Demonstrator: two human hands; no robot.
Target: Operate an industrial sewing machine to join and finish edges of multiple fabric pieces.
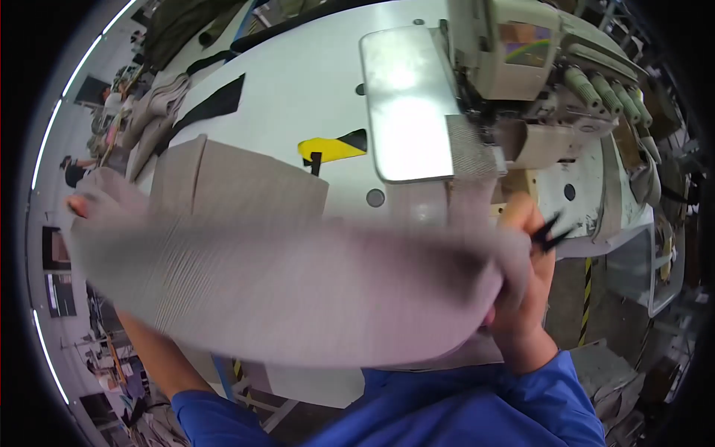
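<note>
A long grey-beige fabric piece (pixel 298 298) stretches across the front of me, smeared by motion, with a ribbed patch towards its left. My left hand (pixel 77 205) grips its far-left end; most of that hand is hidden by the cloth. My right hand (pixel 530 298) is closed around the right end, below the sewing machine (pixel 514 52). Between its fingers a blurred black two-pointed tool, like thread snips (pixel 551 234), sticks out to the right. A strip of similar fabric (pixel 472 160) lies at the machine's needle area, beside the shiny metal plate (pixel 410 104).
Another grey fabric panel (pixel 246 175) lies on the white table (pixel 298 82) behind the held piece. A yellow-and-black scrap (pixel 331 149) and black cloth (pixel 216 104) lie farther back. Thread cones (pixel 581 86) stand at the machine's right; a clear bin (pixel 640 261) hangs near the table's right edge.
</note>
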